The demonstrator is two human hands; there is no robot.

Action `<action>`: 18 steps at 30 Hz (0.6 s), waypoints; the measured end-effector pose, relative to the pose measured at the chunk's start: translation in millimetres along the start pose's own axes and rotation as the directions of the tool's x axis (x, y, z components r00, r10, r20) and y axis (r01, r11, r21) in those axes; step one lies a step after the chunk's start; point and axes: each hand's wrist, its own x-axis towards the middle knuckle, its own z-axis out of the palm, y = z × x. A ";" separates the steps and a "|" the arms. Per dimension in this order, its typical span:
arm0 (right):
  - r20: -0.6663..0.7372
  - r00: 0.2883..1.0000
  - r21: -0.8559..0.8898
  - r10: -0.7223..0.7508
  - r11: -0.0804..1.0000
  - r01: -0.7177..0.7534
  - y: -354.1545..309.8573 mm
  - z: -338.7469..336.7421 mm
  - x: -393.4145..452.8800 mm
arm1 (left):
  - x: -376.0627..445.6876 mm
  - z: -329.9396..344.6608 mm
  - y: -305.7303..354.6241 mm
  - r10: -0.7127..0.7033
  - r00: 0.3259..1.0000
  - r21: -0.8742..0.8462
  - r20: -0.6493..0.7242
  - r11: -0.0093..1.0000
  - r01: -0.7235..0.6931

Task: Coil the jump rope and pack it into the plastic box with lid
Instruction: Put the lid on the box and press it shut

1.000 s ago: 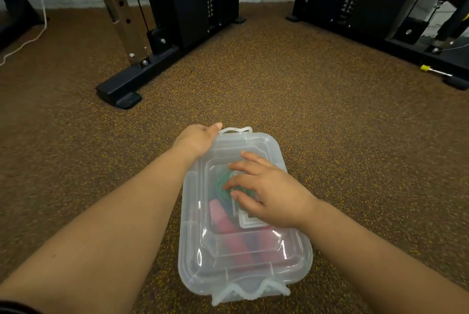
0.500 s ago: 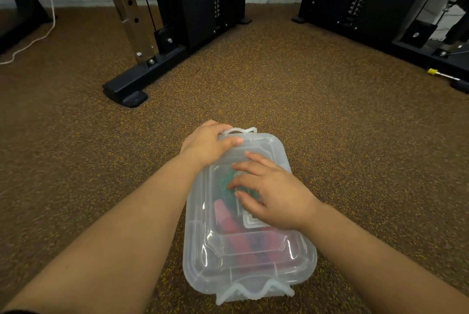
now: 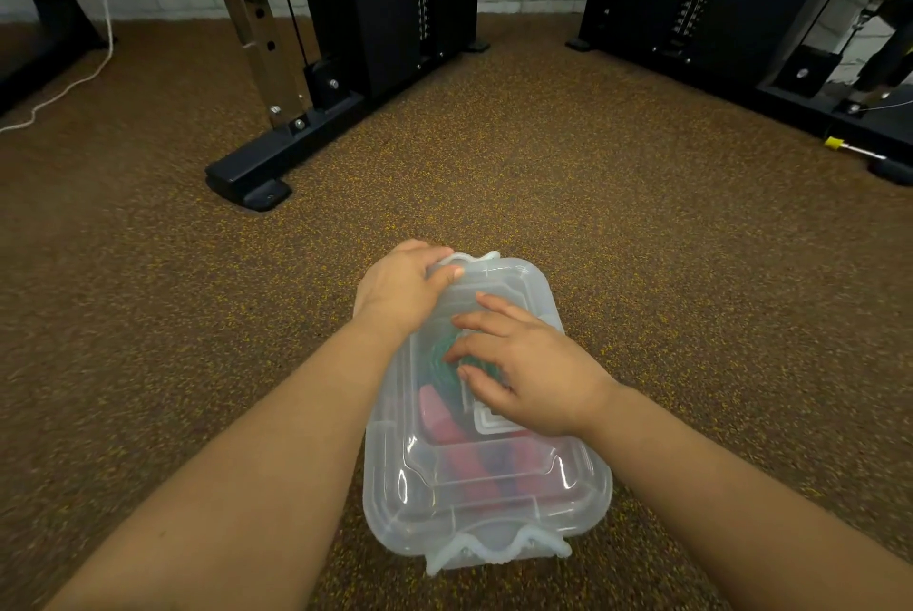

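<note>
- Head view: jump rope (image 3: 447,371) is already inside the plastic box (image 3: 486,506), seen through the clear lid (image 3: 494,477): green coils toward the far end, red handles nearer the camera.
- Box sits on the speckled floor (image 3: 691,314), lid lying on top; whether it is fully snapped down, cannot tell.
- Left hand (image 3: 402,287) at the far-left corner, grip curled over the lid rim, thumb on top beside the far latch (image 3: 474,259), pinching that edge.
- Right hand (image 3: 523,371) lies flat on the lid's middle, fingers spread, pressing down, grasping nothing.
- Near latch (image 3: 499,551) looks untouched.
- Handling, judged: thin translucent plastic, light, smooth, flexes under pressure; the lid may bow in the centre, so press at the rims and corners rather than the middle.
- Rope is soft and springy; coils could push the lid up, so hold it down while closing the latches.
- To lift, take the box by its short ends under the rim.
- Outward: black gym machine base (image 3: 257,175) well beyond, white cord (image 3: 64,91) far left.
</note>
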 end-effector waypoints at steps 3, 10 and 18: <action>-0.005 0.999 -0.041 0.037 0.998 -0.037 -3.0 -1.3 -2.5 | -14.4 3.8 -0.3 0.076 0.996 0.242 0.053 0.966 -0.087; 0.016 0.990 -0.062 0.140 0.988 -0.139 -12.2 -2.8 -7.5 | -64.5 3.4 10.1 -0.040 0.985 0.368 0.166 0.929 -0.025; 0.227 0.947 -0.100 0.226 0.973 -0.208 -22.4 -37.0 15.2 | -56.4 -30.6 25.4 -0.117 0.926 0.304 0.360 0.953 0.002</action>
